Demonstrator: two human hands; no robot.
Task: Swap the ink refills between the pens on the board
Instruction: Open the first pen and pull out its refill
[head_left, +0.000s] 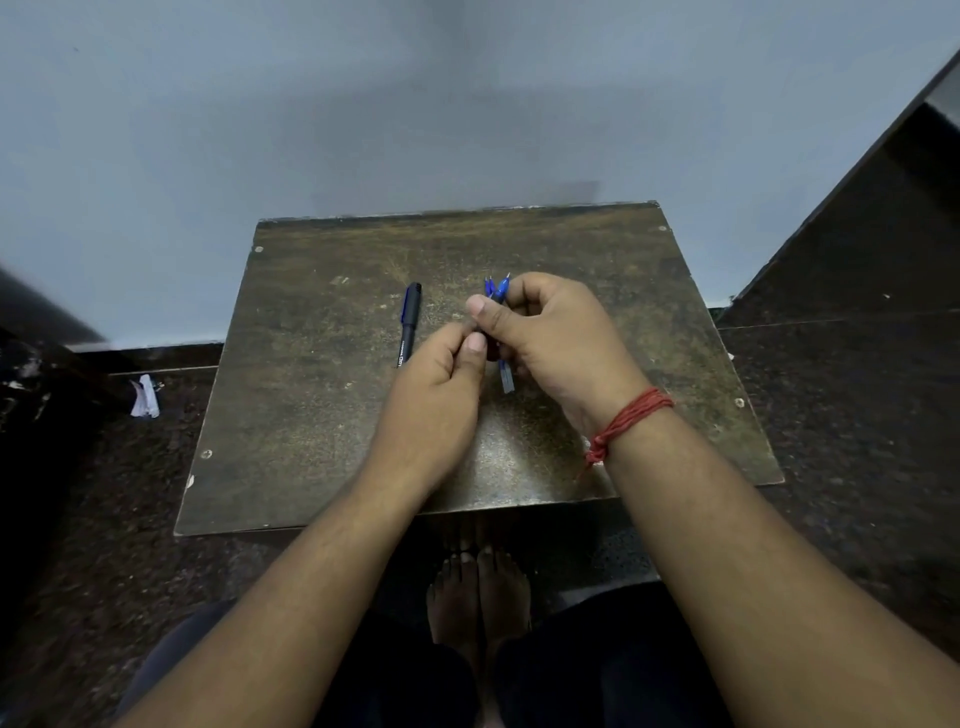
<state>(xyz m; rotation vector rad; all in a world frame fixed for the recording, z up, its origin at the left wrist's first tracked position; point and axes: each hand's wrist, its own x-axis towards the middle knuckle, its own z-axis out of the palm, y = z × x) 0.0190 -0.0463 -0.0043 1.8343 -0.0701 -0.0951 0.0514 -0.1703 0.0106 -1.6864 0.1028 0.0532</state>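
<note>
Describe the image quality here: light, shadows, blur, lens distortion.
Head view: dim, soft light; the board shows a pale sheen near its front edge; a broad soft shadow on the wall behind; wide-angle bending at the edges; refills in the right hand slightly soft.

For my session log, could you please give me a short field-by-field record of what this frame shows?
surface: worn brown board on a dark floor
right hand: right hand holds a bundle of blue-tipped refills, tips pointing away from the person
left hand: left hand pinches something small at the lower part of the bundle; what it is cannot be told
lying on board: black pen, capped, left of both hands, untouched
wrist: red thread band on the right wrist
off the board: crumpled white paper on the floor
</note>
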